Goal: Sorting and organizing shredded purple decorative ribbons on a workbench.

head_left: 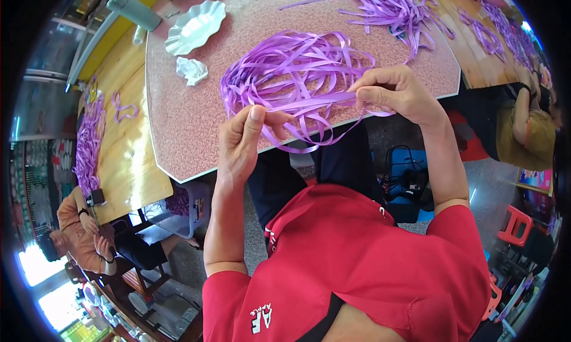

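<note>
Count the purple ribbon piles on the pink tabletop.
2: the near pile, by the right hand; the far pile, at upper right, cut off by the picture's edge, so more may be hidden.

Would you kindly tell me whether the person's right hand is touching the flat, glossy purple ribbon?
Touching: the head view shows the right hand pinching the flat, glossy purple ribbon between thumb and finger.

We're looking through the left head-worn fisheye, tipped down over the red shirt point(363, 247) at the pink tabletop point(190, 125), close enough that the left hand point(240, 141) and right hand point(399, 96) land mid-frame, and straight edges bend pretty hard toward the rim.
</note>
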Demonstrator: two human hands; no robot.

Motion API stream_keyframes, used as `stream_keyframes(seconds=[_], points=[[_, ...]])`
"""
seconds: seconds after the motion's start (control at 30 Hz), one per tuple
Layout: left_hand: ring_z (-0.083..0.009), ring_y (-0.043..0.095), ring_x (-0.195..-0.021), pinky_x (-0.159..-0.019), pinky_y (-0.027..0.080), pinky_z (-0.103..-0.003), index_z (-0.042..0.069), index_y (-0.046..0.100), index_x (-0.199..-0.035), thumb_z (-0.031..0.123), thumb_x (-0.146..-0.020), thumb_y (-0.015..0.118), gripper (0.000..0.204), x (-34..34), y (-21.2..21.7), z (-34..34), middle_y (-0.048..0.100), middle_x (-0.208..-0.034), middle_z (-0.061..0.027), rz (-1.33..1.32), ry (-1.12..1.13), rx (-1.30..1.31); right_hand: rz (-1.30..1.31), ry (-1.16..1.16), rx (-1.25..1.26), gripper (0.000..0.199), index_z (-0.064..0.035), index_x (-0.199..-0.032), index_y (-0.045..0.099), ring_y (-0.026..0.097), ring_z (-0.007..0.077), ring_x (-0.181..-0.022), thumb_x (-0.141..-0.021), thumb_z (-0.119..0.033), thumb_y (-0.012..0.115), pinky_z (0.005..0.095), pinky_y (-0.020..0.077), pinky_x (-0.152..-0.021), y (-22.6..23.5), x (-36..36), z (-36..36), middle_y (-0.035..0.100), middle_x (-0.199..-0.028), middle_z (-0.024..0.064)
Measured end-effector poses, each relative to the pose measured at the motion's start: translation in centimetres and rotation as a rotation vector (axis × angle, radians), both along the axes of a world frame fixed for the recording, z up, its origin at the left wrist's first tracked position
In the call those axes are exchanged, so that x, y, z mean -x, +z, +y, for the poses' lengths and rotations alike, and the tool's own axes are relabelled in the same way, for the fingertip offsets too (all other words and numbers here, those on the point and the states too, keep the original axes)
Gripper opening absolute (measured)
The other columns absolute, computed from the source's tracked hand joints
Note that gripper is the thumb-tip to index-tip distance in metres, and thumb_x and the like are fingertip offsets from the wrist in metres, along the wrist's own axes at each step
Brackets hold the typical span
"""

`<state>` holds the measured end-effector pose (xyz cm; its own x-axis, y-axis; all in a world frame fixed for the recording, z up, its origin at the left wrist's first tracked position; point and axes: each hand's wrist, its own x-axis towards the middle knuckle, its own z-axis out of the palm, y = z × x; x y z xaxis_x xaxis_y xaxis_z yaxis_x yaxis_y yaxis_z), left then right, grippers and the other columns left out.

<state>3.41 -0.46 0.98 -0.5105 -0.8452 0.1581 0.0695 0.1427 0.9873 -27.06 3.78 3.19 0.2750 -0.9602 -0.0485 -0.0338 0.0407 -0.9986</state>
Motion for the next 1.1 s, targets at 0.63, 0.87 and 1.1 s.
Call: stream_keyframes(seconds=[0.63,0.87,1.1], points=[[-0.0117,0.06,-0.077,-0.076,0.048,-0.029,0.0,0.063,-0.097,0.025,-0.107,0.042,0.035,2.7,0.8,1.5,0.066,-0.084,-0.0057,0.072,0.015,0.101,0.153,-0.12,0.513,0.008,0.0008,-0.094,0.069,0.063,0.0126,-0.081,-0.087,-0.001,0.071,0.0263,0.0512,-0.07,1.8,-7.6,0.3,0.067,-0.088,0.0064],[-0.0167,0.06,-0.09,-0.084,0.047,-0.03,0.002,0.061,-0.109,0.004,-0.088,0.068,0.022,2.9,0.4,1.9,0.064,-0.094,-0.0081,0.013,0.237,0.347,0.275,-0.146,0.587,0.01,0.0006,-0.094,0.069,0.064,0.0138,-0.079,-0.085,0.001,0.072,0.0261,0.0518,-0.068,2.3,-7.6,0.2,0.067,-0.088,0.0067],[-0.0242,0.061,-0.088,-0.082,0.046,-0.035,0.005,0.064,-0.095,-0.004,-0.076,0.073,0.023,3.2,-0.1,1.0,0.064,-0.091,-0.0087,-0.088,0.324,0.631,0.346,-0.122,0.672,0.012,0.0004,-0.094,0.069,0.065,0.016,-0.08,-0.082,0.003,0.073,0.0277,0.0528,-0.07,2.2,-7.7,0.1,0.067,-0.088,0.0076]])
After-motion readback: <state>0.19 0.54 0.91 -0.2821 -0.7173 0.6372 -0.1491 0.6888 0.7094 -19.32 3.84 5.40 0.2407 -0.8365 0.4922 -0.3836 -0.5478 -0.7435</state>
